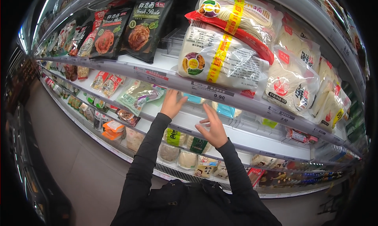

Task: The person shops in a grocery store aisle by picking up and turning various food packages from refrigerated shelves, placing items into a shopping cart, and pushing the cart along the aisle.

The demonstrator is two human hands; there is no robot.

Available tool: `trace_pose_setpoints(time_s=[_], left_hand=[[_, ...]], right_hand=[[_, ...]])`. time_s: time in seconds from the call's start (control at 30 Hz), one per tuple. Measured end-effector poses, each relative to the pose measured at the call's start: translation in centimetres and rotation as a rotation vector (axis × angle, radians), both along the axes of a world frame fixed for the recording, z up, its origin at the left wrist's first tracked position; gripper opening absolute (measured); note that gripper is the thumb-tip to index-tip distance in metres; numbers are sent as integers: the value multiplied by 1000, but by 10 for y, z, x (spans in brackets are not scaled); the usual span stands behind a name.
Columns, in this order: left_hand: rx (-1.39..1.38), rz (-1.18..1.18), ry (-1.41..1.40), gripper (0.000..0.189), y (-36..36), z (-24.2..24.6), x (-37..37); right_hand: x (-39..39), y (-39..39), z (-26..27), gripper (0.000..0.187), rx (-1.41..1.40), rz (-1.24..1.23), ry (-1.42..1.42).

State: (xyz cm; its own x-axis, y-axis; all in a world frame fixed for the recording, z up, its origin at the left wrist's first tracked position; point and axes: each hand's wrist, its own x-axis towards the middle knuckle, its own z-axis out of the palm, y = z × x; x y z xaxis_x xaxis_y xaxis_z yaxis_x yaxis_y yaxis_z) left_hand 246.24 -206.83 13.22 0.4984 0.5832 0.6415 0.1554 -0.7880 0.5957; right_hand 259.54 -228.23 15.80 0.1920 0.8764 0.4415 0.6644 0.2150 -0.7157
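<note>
My left hand (172, 104) reaches over the second shelf, thumb apart from its fingers, and nothing shows in its grasp. Its fingertips come up to the upper shelf's front edge, beside a pale green and purple plastic bag of noodles (141, 96). To the right, my right hand (214, 128) is raised before the same shelf, fingers spread and holding nothing. Behind the hands, a blue-and-clear food package (226, 110) and another blue package (193, 98) lie deeper in, partly hidden by the upper shelf.
The upper shelf edge (183, 83), with price labels, juts out above my hands. It carries black pasta packs (146, 28), a large noodle bag (221, 55) and white noodle bags (291, 81). Bagged noodles (187, 158) sit lower, behind an air grille (189, 174). Grey floor (85, 167) lies left.
</note>
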Motion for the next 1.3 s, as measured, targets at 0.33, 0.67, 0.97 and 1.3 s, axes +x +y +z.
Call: trace_pose_setpoints(time_s=[0.33, 0.67, 0.97, 1.3], left_hand=[[102, 254, -230, 24, -79, 7, -24], [-187, 115, 70, 13, -210, -99, -77], [-1166, 285, 1257, 40, -337, -351, -288], [-1376, 347, 1015, 39, -419, -408, -344]], right_hand=[[-7, -42, -29, 34, 73, 140, 25], [-16, -39, -69, 27, 292, -39, -355], [-10, -36, -80, 30, 297, -34, -427], [-23, -26, -93, 22, 385, -110, -561]])
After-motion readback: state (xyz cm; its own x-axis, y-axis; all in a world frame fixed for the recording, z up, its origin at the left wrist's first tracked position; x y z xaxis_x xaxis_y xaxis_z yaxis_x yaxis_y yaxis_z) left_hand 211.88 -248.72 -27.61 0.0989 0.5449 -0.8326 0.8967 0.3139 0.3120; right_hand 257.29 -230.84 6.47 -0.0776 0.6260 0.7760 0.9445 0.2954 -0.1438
